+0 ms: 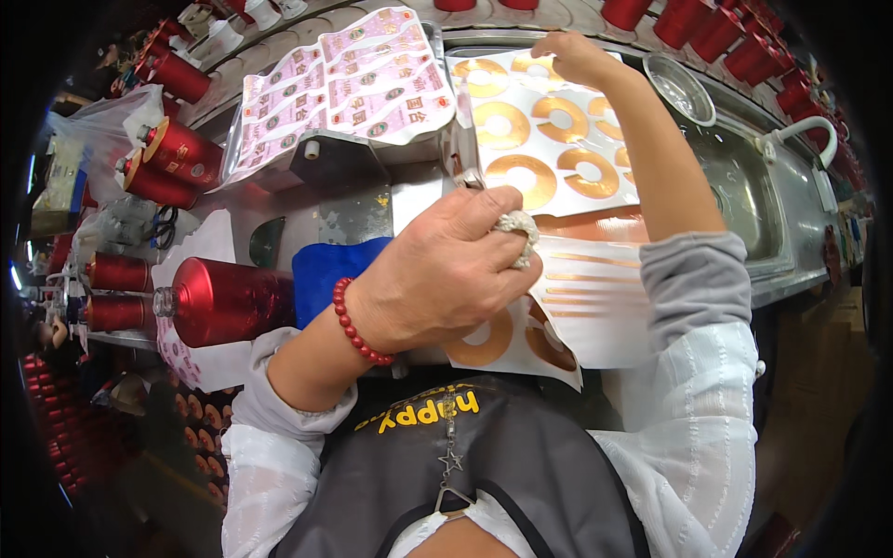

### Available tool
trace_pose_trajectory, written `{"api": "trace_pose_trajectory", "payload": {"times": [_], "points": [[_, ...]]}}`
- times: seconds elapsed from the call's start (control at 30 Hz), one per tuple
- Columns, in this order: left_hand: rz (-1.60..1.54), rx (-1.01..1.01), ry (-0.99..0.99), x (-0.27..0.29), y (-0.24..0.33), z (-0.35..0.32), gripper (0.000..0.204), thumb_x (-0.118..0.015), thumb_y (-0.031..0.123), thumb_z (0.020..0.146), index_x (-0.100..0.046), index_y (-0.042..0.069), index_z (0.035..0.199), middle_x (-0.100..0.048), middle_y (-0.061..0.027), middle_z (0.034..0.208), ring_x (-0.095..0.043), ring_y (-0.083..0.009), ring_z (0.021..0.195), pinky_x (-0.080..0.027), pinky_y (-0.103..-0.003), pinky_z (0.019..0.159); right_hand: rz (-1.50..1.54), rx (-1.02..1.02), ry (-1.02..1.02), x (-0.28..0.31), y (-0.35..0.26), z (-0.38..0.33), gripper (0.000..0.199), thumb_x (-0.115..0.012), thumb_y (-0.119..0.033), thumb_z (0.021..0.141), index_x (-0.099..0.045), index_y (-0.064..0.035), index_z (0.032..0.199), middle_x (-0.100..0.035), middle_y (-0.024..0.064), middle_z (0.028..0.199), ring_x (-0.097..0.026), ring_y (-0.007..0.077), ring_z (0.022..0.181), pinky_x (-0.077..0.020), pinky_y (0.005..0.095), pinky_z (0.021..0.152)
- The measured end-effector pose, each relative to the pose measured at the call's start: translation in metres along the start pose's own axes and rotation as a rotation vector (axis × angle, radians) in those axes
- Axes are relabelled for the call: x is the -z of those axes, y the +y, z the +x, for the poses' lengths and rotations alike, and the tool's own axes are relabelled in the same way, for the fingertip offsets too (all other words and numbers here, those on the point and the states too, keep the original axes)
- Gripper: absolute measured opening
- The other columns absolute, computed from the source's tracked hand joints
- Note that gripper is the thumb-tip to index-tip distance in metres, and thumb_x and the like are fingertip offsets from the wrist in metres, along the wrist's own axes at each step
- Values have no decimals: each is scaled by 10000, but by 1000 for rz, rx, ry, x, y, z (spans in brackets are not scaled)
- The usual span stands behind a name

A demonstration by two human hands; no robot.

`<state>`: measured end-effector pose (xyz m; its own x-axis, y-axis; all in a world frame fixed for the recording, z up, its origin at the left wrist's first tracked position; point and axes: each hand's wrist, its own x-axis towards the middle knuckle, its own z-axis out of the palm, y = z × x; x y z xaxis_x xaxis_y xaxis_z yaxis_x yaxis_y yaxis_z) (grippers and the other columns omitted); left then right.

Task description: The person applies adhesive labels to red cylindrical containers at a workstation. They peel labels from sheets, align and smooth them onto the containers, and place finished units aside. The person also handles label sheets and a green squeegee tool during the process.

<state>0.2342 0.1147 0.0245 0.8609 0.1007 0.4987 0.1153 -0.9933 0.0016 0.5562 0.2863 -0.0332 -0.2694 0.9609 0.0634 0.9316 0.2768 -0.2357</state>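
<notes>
My left hand, with a red bead bracelet at the wrist, is closed in front of my chest. A crumpled whitish cloth shows between its curled fingers. At the far right, my right hand bends its fingers together over the far edge of a white sheet of gold ring-shaped stickers. Whatever its fingertips pinch is too small to make out. Below that sheet lies another sheet with thin gold strips. Partly behind my left hand is a sheet with large gold rings. A red bottle lies on its side, left of my left wrist.
Pink printed label sheets rest on a raised metal stand at the far left. Beneath my left hand's side is a blue cloth. A metal sink with a white faucet and a steel bowl stands right. More red bottles crowd the left.
</notes>
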Motion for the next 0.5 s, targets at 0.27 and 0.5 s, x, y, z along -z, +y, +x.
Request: {"api": "trace_pose_trajectory", "payload": {"times": [0.27,0.5], "points": [[-86,40,-14,-2,2,-5,203,-643,120,681,-656,61,875,-543,-40,790,-577,-305,1106,-561,-387,760,-583,-141,-74,-37,16,56,278,-675,-323,884,-693,-140,1092,-683,26,1126,-577,270,1115,-500,442,861],[-118,47,20,-4,-2,-6,218,-655,124,653,-662,50,858,-525,-41,755,-573,-306,1097,-555,-390,743,-557,-225,-49,-25,33,54,223,-660,-205,831,-710,-160,1044,-696,57,1092,-542,274,1180,-493,507,888]]}}
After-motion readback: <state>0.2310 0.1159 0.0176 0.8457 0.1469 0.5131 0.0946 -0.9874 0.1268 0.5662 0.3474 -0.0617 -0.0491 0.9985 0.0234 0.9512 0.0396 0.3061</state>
